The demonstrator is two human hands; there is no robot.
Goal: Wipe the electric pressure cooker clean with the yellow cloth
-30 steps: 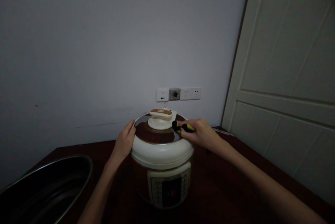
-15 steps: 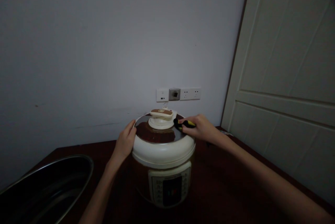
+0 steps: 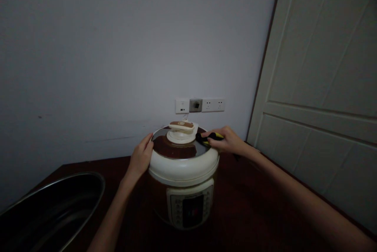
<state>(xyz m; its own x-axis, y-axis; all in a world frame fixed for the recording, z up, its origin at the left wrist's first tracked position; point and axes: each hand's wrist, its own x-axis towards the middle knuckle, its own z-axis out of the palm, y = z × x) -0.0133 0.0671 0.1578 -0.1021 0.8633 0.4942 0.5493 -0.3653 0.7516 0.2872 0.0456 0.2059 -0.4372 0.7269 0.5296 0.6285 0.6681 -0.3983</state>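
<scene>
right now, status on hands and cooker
Left hand on lid; right hand holding black-and-yellow tool at lid. Cooker upright, lid on. Basin apart, left side.

Wall sockets (image 3: 213,105) sit left of a panelled door (image 3: 321,87).

The left and bottom edges crop the metal basin (image 3: 82,189). Lettering on the pressure cooker's (image 3: 182,167) control panel (image 3: 192,209) is too small to read. The right hand's grip (image 3: 229,141) partly hides the black-and-yellow tool (image 3: 216,136).

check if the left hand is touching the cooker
Touching: the head view shows the left hand against the cooker at its upper side, no gap visible.
</scene>
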